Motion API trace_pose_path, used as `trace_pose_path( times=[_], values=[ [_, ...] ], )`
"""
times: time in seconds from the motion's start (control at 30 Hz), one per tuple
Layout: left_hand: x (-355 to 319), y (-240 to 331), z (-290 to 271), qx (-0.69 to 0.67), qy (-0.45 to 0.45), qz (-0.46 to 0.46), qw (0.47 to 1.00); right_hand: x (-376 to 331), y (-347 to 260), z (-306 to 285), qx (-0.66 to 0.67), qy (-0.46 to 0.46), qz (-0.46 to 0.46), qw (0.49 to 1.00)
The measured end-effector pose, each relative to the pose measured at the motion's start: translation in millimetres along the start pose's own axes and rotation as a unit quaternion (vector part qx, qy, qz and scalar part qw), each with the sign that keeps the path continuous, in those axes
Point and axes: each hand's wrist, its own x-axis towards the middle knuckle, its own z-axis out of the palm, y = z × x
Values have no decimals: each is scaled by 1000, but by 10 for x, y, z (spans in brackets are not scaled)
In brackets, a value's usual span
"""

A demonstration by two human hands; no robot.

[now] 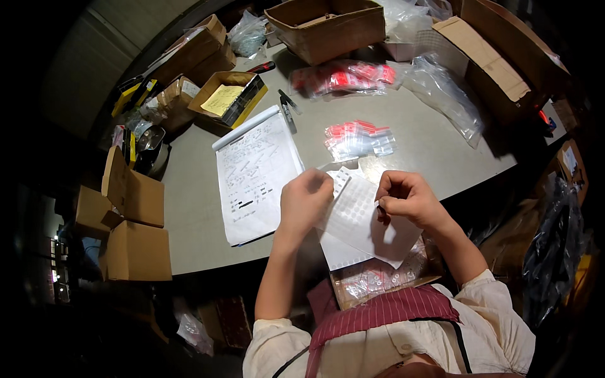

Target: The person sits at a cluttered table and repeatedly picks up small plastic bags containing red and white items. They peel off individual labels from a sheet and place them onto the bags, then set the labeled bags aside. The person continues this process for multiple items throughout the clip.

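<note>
The person had a white sticker sheet (356, 220) held up over the near edge of the worktop (435, 148), just above an open box of small bagged parts (378, 277) in the lap. The left hand (304, 200) was clamped on the sheet's left edge, probably to keep it taut, while the right hand (406, 198) had its fingers pinched together at the right edge (looked like peeling one dot). A printed paper list (255, 173) lay just left of the hands, easy to read.
</note>
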Motion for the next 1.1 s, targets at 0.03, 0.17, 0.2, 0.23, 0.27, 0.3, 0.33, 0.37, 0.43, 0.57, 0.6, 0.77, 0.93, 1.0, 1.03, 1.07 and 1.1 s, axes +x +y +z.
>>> trace_pose_path(
  times=[0.03, 0.17, 0.2, 0.23, 0.27, 0.3, 0.33, 0.37, 0.43, 0.57, 0.6, 0.77, 0.93, 1.0, 1.03, 1.07, 1.1],
  values=[
    [44, -62, -17, 43, 7, 21, 999, 28, 82, 6, -12, 9, -2, 1000],
    [-88, 20, 109, 251, 211, 227, 917, 92, 276, 100, -190, 107, -109, 970],
    [-190, 84, 168, 227, 211, 226, 924, 78, 276, 112, -263, 132, -144, 945],
    [-292, 97, 220, 198, 207, 262, 921, 55, 267, 141, -294, 140, -173, 930],
    [-423, 171, 274, 178, 186, 282, 924, 35, 257, 169, -324, 147, -202, 913],
    [-529, 225, 325, 156, 164, 298, 927, 27, 258, 187, -354, 153, -228, 894],
    [-575, 209, 376, 145, 151, 302, 930, 41, 290, 170, -386, 151, -269, 869],
    [-611, 193, 420, 133, 138, 307, 932, 47, 286, 183, -397, 152, -293, 857],
    [-623, 171, 449, 127, 126, 318, 931, 59, 251, 221, -418, 153, -343, 827],
    [-609, 162, 442, 107, 132, 317, 933, 57, 249, 242, -430, 147, -379, 806],
    [-609, 174, 433, 91, 134, 310, 937, 59, 255, 234, -435, 148, -382, 802],
    [-612, 219, 405, 68, 126, 303, 942, 44, 252, 244, -447, 137, -394, 792],
    [-608, 240, 377, 62, 113, 310, 942, 32, 237, 237, -450, 117, -403, 788],
    [-604, 249, 355, 68, 107, 314, 941, 8, 211, 223, -463, 97, -397, 786],
    [-599, 243, 343, 68, 103, 320, 939, -1, 199, 223, -470, 87, -394, 785],
    [-591, 233, 332, 68, 100, 326, 938, -4, 189, 228, -467, 83, -396, 786],
    [-582, 230, 322, 68, 96, 333, 936, -5, 177, 231, -464, 80, -397, 788]
  ],
)
